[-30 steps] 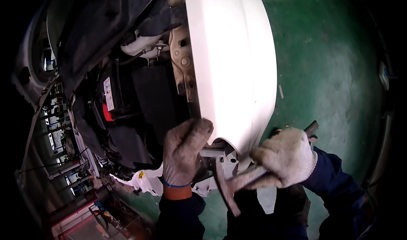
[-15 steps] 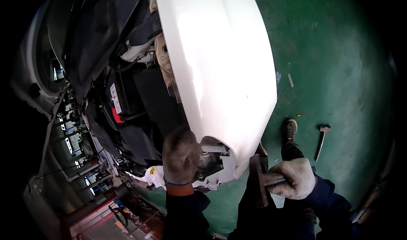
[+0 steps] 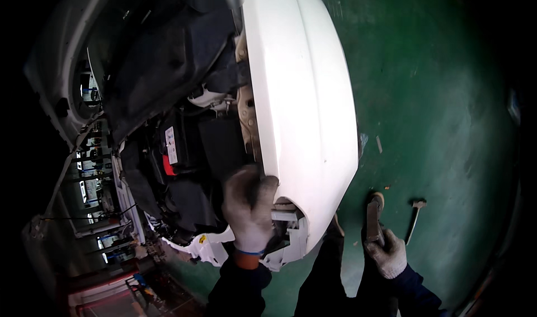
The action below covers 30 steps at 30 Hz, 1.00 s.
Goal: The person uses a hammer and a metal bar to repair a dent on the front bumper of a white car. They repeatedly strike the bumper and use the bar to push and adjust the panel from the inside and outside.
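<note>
My left hand (image 3: 249, 210), in a grey-brown work glove, is at the inner edge of the white fender (image 3: 302, 110), just above the headlight opening (image 3: 288, 219). Its thumb and fingers are apart with a dark gap between them, and the thumb side meets the fender edge. Nothing shows in its grasp. Over the floor to the right, my gloved right hand (image 3: 388, 255) is wrapped round the short handle of a hammer. The brown metal head of this hammer (image 3: 373, 222) points away from me, above my shoe; most of the handle is hidden by the glove.
The engine bay with its battery (image 3: 178, 141) and black covers is to the left. A second hammer (image 3: 417, 216) lies on the green floor (image 3: 436, 121) at the right. A red-edged tool cart (image 3: 106, 294) stands at lower left. My legs are beside the car's front corner.
My view has shifted, so the car sits lower. My left thumb has spread from the fingers at the fender edge. My right hand has carried the hammer farther from the headlight opening.
</note>
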### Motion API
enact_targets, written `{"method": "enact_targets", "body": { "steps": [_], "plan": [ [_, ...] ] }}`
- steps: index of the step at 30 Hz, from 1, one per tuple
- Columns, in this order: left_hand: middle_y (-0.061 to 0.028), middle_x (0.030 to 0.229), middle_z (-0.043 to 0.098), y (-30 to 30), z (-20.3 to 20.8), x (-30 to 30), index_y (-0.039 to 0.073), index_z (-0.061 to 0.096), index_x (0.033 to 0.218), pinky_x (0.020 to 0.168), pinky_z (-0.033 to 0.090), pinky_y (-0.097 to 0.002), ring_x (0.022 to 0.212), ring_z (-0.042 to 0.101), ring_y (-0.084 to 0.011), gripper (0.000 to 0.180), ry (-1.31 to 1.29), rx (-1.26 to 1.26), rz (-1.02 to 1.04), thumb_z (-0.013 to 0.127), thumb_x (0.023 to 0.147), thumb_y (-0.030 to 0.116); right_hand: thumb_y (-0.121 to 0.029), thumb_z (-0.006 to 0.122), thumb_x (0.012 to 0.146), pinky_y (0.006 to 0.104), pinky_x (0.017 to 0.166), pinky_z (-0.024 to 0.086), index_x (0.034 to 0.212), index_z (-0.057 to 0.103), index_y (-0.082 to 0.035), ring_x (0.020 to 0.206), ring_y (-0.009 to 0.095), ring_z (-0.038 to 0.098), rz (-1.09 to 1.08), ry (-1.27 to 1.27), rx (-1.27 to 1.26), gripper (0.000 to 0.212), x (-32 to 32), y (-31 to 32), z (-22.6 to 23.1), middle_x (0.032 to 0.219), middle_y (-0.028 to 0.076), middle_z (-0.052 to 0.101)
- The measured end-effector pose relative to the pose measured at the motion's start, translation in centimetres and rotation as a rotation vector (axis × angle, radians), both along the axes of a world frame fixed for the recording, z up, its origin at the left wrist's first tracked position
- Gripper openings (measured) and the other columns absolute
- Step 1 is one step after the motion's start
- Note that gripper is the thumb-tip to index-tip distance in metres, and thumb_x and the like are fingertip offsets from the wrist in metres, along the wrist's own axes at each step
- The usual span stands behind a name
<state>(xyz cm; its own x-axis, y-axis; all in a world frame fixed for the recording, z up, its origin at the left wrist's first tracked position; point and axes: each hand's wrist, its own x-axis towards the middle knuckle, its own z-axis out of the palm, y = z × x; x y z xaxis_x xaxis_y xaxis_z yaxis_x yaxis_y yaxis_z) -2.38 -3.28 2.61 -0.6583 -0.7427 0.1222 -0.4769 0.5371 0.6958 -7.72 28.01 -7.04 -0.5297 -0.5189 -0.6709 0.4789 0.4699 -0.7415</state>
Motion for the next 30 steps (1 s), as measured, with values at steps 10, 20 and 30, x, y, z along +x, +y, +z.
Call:
{"method": "enact_targets", "body": {
  "steps": [10, 20, 30],
  "plan": [
    [-0.0217, 0.161, 0.039, -5.0, 3.2, -9.4, 0.002, 0.044, 0.153, 0.125, 0.023, -0.0582, 0.152, 0.032, -0.0417, 0.078, -0.614, -0.877, -0.767, 0.054, 0.099, 0.057, -0.012, 0.072, 0.091, 0.0317, 0.072, 0.052, 0.105, 0.063, 0.006, 0.079, 0.013, 0.059, -0.242, -0.047, -0.013, 0.025, -0.1, -0.3, -0.1, 0.088, 0.007, 0.065],
    [-0.0165, 0.164, 0.036, -9.8, 1.9, -26.0, 0.003, 0.039, 0.157, 0.126, 0.022, -0.0554, 0.154, 0.030, -0.0307, 0.069, -0.846, -1.342, -0.406, 0.041, 0.106, 0.050, -0.018, 0.074, 0.090, 0.0325, 0.067, 0.050, 0.100, 0.064, 0.002, 0.072, 0.015, 0.059, -0.289, -0.052, 0.048, 0.024, 1.7, 1.7, -0.9, 0.078, 0.008, 0.063],
    [-0.0212, 0.158, 0.042, -0.1, 0.6, -16.6, -0.002, 0.044, 0.151, 0.126, 0.021, -0.0553, 0.150, 0.034, -0.0336, 0.081, -1.184, -1.165, -1.040, 0.047, 0.100, 0.061, -0.007, 0.068, 0.096, 0.0260, 0.072, 0.046, 0.105, 0.059, 0.000, 0.081, 0.009, 0.053, -0.577, -0.271, -0.131, 0.014, 2.3, 3.5, -2.3, 0.090, 0.002, 0.060]
  ]
}}
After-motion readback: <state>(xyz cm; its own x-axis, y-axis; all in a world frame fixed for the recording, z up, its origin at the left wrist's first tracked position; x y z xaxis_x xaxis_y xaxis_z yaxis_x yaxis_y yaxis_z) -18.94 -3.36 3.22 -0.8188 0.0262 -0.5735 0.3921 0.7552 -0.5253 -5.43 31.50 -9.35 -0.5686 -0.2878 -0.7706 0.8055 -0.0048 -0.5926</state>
